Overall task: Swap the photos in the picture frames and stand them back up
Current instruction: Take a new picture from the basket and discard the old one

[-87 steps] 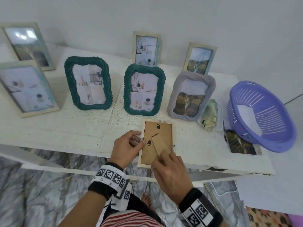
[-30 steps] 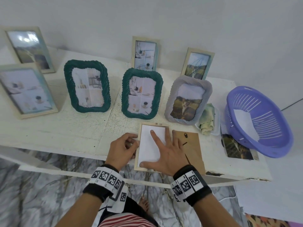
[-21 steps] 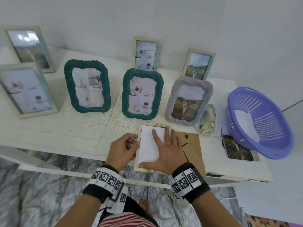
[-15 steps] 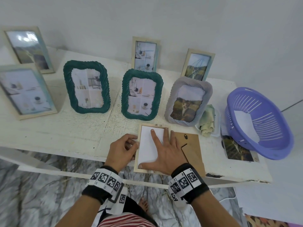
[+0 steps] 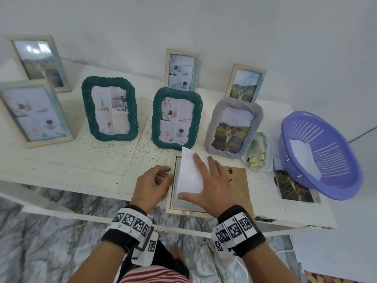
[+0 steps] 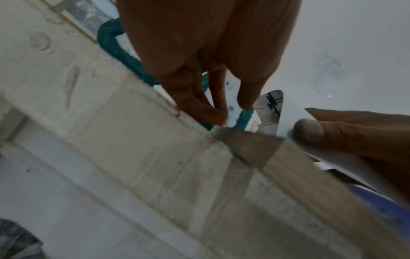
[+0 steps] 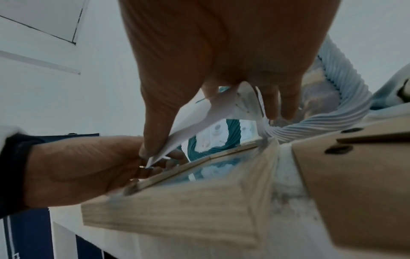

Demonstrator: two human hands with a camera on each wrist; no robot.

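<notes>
Looking down from the head, we pinch the photo (image 5: 189, 172) with our right hand (image 5: 212, 186), thumb and fingers curled on its edges, lifting it out of the face-down frame (image 5: 171, 201) on the surface (image 5: 81, 160). Our left hand (image 5: 152, 185) grips the frame's side to steady it. At the left wrist, the thumb (image 6: 310, 130) presses the sheet. At the right wrist, the photo (image 7: 199, 119) bows clear of the glass.

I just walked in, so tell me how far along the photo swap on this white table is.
Done: the brown backing board is off, beside the face-down wooden frame. In hand: the right hand lifts the white-backed photo out; the left hand steadies the frame. Left: insert a replacement, close, stand up.
</notes>
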